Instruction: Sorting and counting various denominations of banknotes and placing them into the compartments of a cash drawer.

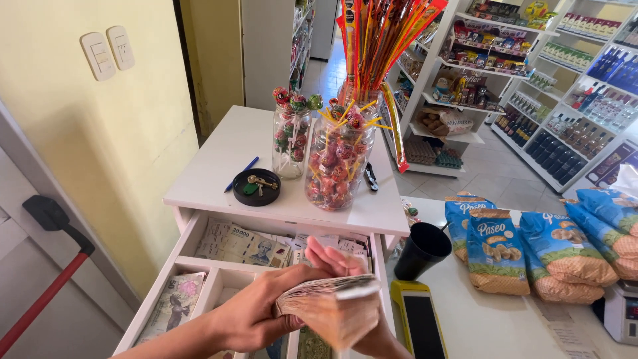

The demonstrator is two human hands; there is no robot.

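both hands closed, gripping banknote stack

Soft paper banknotes, clear glass jars, glossy plastic cracker bags, matt white counter
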